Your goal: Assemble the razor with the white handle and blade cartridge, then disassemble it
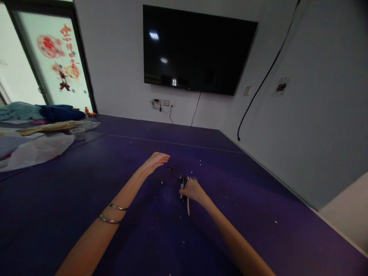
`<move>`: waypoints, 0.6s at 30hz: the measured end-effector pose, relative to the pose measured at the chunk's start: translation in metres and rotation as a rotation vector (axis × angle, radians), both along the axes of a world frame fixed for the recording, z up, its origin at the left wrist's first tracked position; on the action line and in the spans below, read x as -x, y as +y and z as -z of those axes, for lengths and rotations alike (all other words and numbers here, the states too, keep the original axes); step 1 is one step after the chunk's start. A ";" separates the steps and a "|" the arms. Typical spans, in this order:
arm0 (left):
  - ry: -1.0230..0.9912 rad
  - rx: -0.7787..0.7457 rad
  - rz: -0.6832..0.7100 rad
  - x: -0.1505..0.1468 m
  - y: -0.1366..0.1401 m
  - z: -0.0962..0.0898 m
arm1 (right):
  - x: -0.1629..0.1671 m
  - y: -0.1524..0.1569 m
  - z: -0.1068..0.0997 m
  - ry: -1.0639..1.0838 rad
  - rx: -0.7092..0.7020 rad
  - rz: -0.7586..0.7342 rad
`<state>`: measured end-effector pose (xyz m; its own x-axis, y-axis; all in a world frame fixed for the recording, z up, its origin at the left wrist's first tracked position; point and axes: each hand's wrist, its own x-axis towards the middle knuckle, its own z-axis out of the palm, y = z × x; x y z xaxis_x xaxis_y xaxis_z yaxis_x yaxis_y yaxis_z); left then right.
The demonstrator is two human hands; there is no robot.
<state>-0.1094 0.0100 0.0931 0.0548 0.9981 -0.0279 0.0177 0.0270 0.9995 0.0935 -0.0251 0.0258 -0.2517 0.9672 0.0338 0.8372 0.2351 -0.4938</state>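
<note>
Razor-looking thing (181, 187) on purple table (129, 241), right by right hand's (192, 189) left edge, long axis pointing away from wearer. Right's nearer, fingers bunched, can't tell if gripping. Left hand (156, 161) farther up-left, fingers out straight, nothing visible in it.

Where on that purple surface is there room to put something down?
Barring pale specks, there's room between the right hand and the grey wall, and between the left hand and the plastic bag. It's crowded beside the right hand, with a pale strip, and around the blue cloth.
</note>
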 end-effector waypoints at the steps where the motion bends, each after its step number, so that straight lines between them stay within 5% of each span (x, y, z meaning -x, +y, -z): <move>1: 0.004 -0.001 0.005 0.000 0.000 0.001 | 0.001 0.001 0.001 -0.011 0.003 -0.006; 7: 0.024 0.013 0.007 -0.003 -0.003 0.001 | -0.010 0.006 -0.007 0.007 -0.023 -0.048; 13: 0.055 0.030 0.021 -0.006 -0.002 0.003 | -0.060 0.025 -0.011 0.046 -0.207 -0.124; 18: 0.311 -0.104 -0.018 -0.005 0.011 0.019 | -0.082 0.035 0.004 0.137 -0.237 -0.297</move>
